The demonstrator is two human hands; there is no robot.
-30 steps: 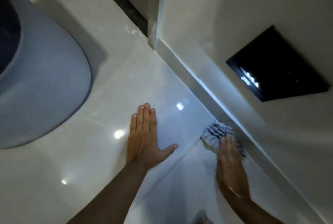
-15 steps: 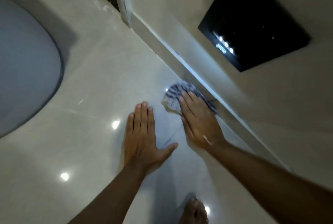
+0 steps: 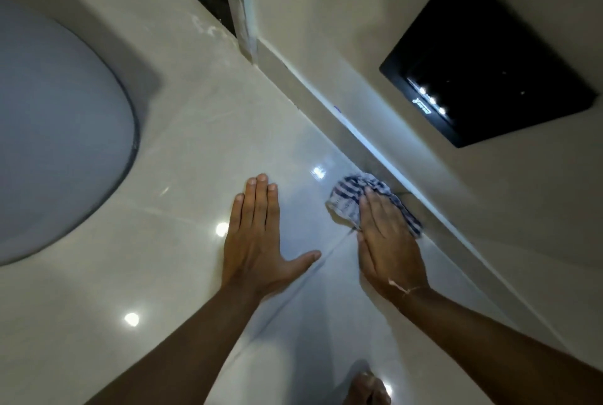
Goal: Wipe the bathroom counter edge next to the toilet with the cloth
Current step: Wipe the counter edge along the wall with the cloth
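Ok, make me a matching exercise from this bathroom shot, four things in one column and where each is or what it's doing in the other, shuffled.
Things:
1. left hand
2. right hand
3. cloth
4. black panel

States:
A. set into the wall at upper right
B. pressed flat and bare on the glossy tile
C. striped, bunched under fingers beside the pale edge strip
D. palm down on the cloth

Pairs: 1-B, 2-D, 3-C, 4-A
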